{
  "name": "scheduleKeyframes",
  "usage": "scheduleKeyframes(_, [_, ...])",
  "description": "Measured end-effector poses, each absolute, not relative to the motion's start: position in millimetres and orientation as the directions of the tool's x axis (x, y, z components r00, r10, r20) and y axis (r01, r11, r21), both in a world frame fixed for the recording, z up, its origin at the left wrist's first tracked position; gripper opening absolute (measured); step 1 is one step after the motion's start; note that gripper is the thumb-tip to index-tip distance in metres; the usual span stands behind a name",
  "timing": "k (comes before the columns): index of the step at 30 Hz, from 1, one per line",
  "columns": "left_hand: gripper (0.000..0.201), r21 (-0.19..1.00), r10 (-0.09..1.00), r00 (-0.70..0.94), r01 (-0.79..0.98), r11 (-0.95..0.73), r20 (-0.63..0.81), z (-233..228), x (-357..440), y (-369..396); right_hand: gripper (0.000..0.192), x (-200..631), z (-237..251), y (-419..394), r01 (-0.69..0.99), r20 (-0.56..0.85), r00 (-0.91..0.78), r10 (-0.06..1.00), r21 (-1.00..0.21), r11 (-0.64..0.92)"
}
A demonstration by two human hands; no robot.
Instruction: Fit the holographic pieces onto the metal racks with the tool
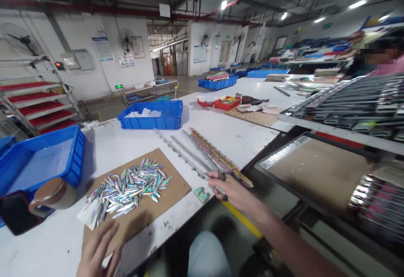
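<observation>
My left hand (99,249) hovers by the near edge of a brown cardboard sheet (175,184), fingers apart and holding nothing. On that sheet lies a heap of shiny, silvery, spindle-shaped pieces (132,184), with a small white slip (86,214) partly under them. My right hand (225,186) is at the table's edge, its fingers closed around the near end of a long grey metal bar (191,153). Beside the bar lie a thin toothed strip (179,153) and a yellow and pink strip (217,153). A small green block (201,194) sits just left of my right hand.
Blue bins (151,117) stand at the back and left (71,155). A mug (57,193) and a dark phone (19,211) are at the left. Metal bars fill a rack (347,104) at the right, above a framed tray (318,167). Another person (378,56) is beyond.
</observation>
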State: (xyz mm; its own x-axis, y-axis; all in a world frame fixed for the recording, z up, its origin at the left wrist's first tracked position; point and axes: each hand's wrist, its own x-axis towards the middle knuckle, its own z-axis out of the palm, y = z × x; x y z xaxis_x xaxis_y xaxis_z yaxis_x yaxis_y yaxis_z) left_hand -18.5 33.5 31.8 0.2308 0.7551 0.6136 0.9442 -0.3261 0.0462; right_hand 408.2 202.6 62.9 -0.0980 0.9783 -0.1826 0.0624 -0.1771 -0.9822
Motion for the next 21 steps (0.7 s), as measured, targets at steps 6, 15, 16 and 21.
scheduleKeyframes(6, [0.043,-0.128,0.862,0.450,0.893,-0.431,0.235,105,38,78,0.037,378,64,107,0.021,-0.297,-0.583,0.757,-0.936,-0.351])
scheduleKeyframes(15, [0.027,-0.022,0.964,0.242,0.969,-0.245,-0.110,75,42,59,0.061,439,18,142,0.369,0.272,0.373,0.887,-0.921,0.128])
scheduleKeyframes(16, [0.030,-0.035,0.979,0.180,0.982,-0.184,-0.097,68,42,57,0.063,453,11,158,0.474,0.361,0.531,0.766,-0.876,0.084])
scheduleKeyframes(21, [0.038,-0.029,0.993,0.083,0.996,-0.086,-0.089,34,54,57,0.068,484,-18,225,0.525,0.368,0.730,0.575,-0.841,-0.129])
